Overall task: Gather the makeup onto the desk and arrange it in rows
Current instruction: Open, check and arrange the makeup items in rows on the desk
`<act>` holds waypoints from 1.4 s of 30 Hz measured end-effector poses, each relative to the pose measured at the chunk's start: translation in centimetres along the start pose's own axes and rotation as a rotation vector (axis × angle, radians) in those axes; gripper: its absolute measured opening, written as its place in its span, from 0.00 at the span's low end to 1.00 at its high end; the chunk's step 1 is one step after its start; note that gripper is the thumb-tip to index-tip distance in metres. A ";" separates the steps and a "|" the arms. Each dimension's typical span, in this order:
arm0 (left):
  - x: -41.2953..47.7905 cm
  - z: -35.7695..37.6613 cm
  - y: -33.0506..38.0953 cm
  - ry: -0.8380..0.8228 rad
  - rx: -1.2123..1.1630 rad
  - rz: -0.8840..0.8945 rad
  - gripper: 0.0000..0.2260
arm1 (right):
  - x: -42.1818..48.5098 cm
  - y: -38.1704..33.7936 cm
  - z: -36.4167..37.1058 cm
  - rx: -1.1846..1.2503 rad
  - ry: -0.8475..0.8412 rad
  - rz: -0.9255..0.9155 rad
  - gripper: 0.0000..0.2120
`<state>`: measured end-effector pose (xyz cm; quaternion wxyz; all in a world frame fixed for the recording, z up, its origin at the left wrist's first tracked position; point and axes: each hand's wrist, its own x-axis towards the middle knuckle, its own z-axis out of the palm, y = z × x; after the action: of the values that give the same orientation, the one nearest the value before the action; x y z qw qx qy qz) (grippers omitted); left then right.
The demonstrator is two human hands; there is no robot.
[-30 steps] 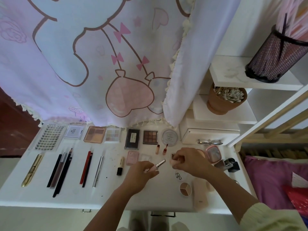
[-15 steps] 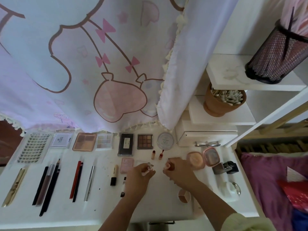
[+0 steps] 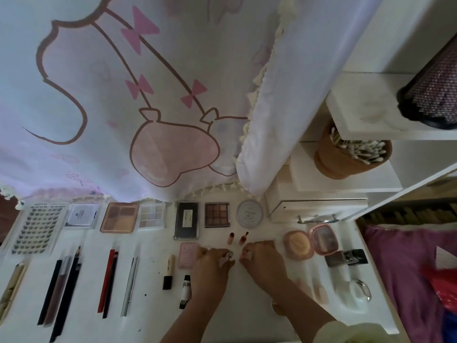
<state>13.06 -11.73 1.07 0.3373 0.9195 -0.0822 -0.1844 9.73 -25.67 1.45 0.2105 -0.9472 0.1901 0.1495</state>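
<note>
On the white desk point(image 3: 153, 315) makeup lies in rows. At the back are a lash tray point(image 3: 37, 229), several palettes point(image 3: 120, 217) and a round compact point(image 3: 249, 213). In front lie several pencils point(image 3: 61, 285), a small tube point(image 3: 186, 290) and a pink card point(image 3: 189, 254). My left hand point(image 3: 214, 268) pinches a small silver-capped tube point(image 3: 230, 255) upright on the desk. My right hand point(image 3: 263, 261) grips a small pink item point(image 3: 247, 254) beside it. Two tiny red bottles point(image 3: 237, 238) stand just behind both hands.
A pink open compact point(image 3: 310, 242) and a black box point(image 3: 346, 257) lie to the right. A white drawer box point(image 3: 314, 206), a pot of cotton swabs point(image 3: 351, 154) and a black mesh holder point(image 3: 432, 95) stand on shelves at right. A printed curtain point(image 3: 148, 95) hangs behind the desk.
Both hands moved back and closer together toward the two red bottles. The silver-capped tube in my left hand went from tilted to upright. The camera drifted right and down.
</note>
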 end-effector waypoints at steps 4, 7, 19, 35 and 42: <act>0.3 0.2 0.1 0.011 0.005 -0.006 0.13 | 0.2 0.0 0.1 -0.022 -0.002 0.006 0.12; 0.4 0.3 0.3 0.002 0.021 -0.002 0.13 | 0.2 0.1 0.1 -0.033 -0.002 0.004 0.12; 0.7 1.0 -0.2 0.036 0.071 0.063 0.11 | -0.1 -0.1 -0.3 -0.031 -0.014 0.007 0.13; -2.3 -2.2 -0.9 0.172 0.041 0.061 0.16 | -2.4 0.7 -1.5 0.110 0.090 0.034 0.15; -4.9 -3.8 -3.4 0.271 -0.103 -0.090 0.11 | -4.7 -1.3 -0.3 0.221 -0.028 -0.015 0.07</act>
<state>10.15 -5.56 2.90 0.3834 0.9202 0.0151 -0.0777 6.22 -23.29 3.81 0.3172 -0.9175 0.1954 0.1392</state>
